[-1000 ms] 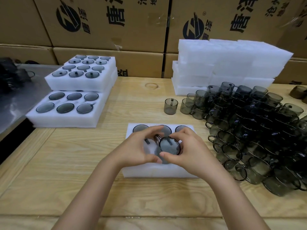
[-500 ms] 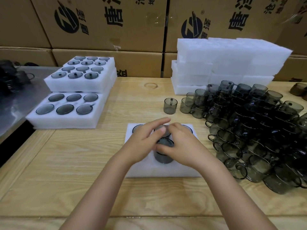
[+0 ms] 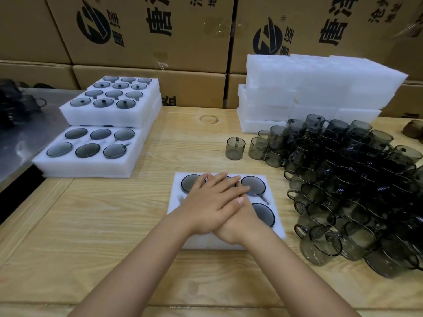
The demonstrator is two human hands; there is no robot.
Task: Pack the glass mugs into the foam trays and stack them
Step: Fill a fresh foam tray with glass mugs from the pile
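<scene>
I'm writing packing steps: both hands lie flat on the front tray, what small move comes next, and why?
Probably lift both hands and reach right for a loose mug: the left hand lies flat over the right hand on the tray, three seated mugs show, and the front-left handle slot looks empty.

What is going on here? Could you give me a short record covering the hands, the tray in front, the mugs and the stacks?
Hands: left hand lies flat over right hand, both on the middle of the white foam tray
Tray in front: three smoky grey glass mugs show seated; the middle is hidden under the hands
Loose mugs: dark heap on the right of the wooden table
Filled trays: stacked on the left
Empty foam pile: back right
</scene>
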